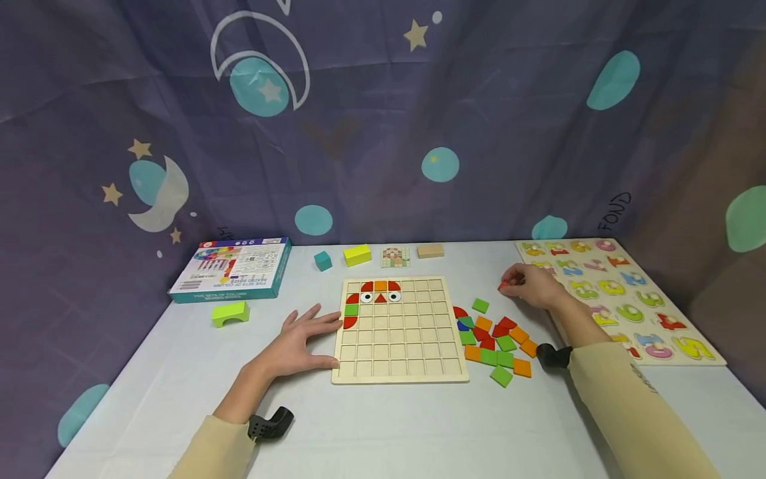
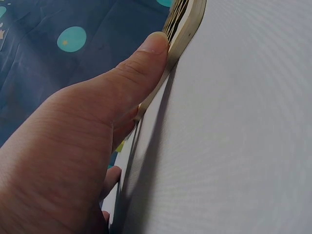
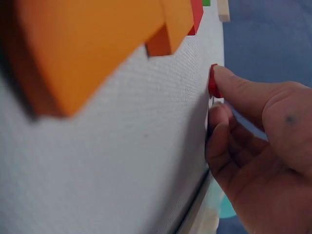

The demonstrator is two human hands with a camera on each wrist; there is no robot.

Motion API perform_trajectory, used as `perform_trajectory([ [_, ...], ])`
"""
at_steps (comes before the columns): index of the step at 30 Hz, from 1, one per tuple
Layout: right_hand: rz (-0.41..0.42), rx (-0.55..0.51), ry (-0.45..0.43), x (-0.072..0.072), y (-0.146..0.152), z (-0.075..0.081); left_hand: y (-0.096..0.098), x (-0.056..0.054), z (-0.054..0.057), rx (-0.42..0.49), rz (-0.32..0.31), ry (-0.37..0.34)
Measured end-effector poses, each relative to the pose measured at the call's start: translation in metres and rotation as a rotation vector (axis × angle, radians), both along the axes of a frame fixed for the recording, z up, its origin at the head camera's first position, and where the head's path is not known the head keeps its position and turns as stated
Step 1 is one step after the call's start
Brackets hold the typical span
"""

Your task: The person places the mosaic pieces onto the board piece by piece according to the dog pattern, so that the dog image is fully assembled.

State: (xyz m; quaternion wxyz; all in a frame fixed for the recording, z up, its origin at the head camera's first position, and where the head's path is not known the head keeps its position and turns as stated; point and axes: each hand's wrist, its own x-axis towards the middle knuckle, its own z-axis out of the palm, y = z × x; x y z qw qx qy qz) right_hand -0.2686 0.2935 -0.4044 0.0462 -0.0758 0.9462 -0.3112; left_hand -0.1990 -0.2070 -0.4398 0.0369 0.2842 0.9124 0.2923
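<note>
A square wooden grid board (image 1: 407,346) lies on the table, its upper left cells filled with red, green, orange and eye-patterned tiles. At its left edge my left hand (image 1: 302,342) rests with fingers spread; the thumb (image 2: 155,44) touches the board's rim in the left wrist view. To the right of the board, my right hand (image 1: 532,285) pinches a small red tile (image 3: 213,82) between thumb and fingers, close to the table surface. The tile's full shape is hidden by the fingers. Loose tiles (image 1: 505,342) in green, orange, red and blue lie between the board and my right hand.
A number puzzle board (image 1: 610,313) lies at the right. At the back stand a teal cube (image 1: 323,261), a yellow block (image 1: 357,255), a small pattern card (image 1: 395,257) and a wooden block (image 1: 430,251). A flat box (image 1: 233,269) and a green arch block (image 1: 230,313) are left.
</note>
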Motion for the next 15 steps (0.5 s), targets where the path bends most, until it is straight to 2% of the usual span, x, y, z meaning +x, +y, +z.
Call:
perform_trajectory([
  [8,0.057,-0.044,0.063,0.005,-0.01,0.006,0.0,0.001,0.002,0.005,-0.004,0.008],
  [15,0.134,-0.131,0.067,0.009,-0.043,0.017,0.001,0.0,0.0,0.002,-0.002,0.007],
])
